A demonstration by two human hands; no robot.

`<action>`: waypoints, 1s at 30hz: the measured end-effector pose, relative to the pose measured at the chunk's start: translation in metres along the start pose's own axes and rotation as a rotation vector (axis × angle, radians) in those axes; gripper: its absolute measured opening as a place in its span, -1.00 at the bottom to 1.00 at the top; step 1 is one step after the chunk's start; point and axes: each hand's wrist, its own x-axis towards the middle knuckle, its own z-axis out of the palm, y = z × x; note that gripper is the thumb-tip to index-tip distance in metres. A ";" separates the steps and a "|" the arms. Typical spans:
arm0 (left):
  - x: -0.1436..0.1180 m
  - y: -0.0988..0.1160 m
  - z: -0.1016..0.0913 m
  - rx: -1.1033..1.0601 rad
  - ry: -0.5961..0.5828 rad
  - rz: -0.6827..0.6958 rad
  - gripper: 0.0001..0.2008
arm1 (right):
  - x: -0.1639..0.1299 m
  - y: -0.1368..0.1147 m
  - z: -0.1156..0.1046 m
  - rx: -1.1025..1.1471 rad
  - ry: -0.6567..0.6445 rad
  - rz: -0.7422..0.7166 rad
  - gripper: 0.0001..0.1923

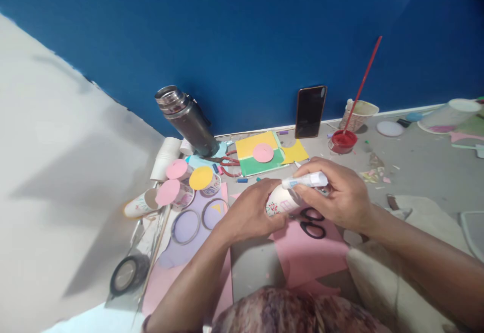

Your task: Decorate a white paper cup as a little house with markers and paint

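Both hands grasping: left (251, 212) rounded paper cup (280, 202), right (336, 197) slim white glue tube (308, 180).

Lying about are two scissors (313, 222) (223, 161), three paper discs (262, 152) (200, 177) (176, 169), one flask (187, 118) and one phone (310, 111).

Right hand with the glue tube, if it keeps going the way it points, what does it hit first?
The right hand points its glue tube leftward at the paper cup in the left hand; that cup comes first, probably already touching.
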 end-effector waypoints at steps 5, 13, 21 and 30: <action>-0.003 -0.002 0.001 -0.014 0.029 -0.022 -0.67 | 0.002 0.002 -0.005 0.080 -0.164 -0.077 -0.90; -0.007 -0.001 -0.012 -0.354 -0.023 -0.202 -0.73 | 0.007 0.000 -0.015 0.192 -0.234 -0.161 -0.83; -0.012 -0.002 -0.004 -0.086 -0.019 0.015 -0.53 | 0.007 -0.005 -0.015 0.220 -0.199 -0.055 -0.83; -0.017 -0.003 0.001 -0.096 0.102 0.221 -0.46 | 0.011 0.009 -0.015 0.320 -0.092 0.394 -0.93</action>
